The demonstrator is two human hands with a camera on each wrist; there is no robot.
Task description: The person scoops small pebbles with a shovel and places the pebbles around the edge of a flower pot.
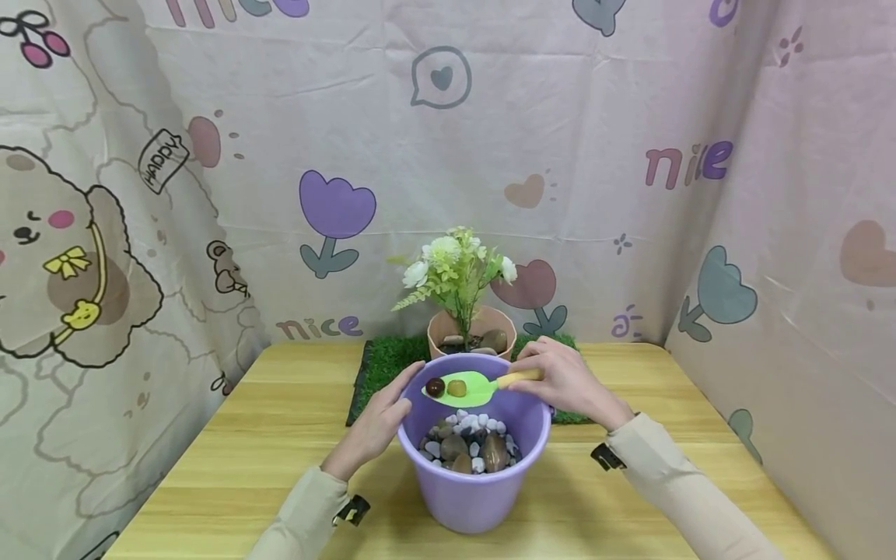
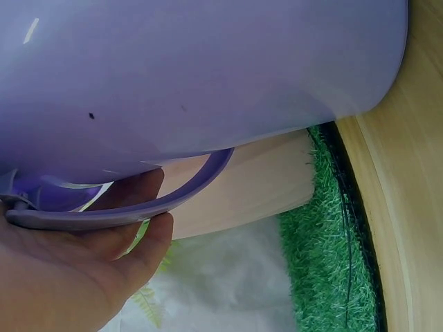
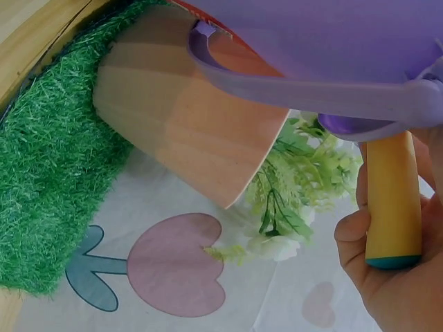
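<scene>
A purple bucket (image 1: 472, 498) stands upright on the table, with grey, brown and white stones (image 1: 455, 447) in it. At the bucket's left rim, my left hand (image 1: 376, 424) holds on, its fingers beside the hanging bucket handle (image 2: 159, 207) in the left wrist view. My right hand (image 1: 563, 381) grips the yellow handle (image 3: 393, 200) of a small garden trowel over the far right rim. The trowel's light green blade (image 1: 477, 389) lies level above the bucket's mouth. On it sit a dark red stone (image 1: 435, 387) and a yellowish stone (image 1: 456, 388).
Behind the bucket, a pink flowerpot (image 1: 435, 330) with white flowers and green leaves (image 1: 444, 260) stands on a green artificial grass mat (image 1: 392, 358). The wooden table (image 1: 252, 435) reaches back to a printed cloth (image 1: 448, 155), which also hangs at both sides.
</scene>
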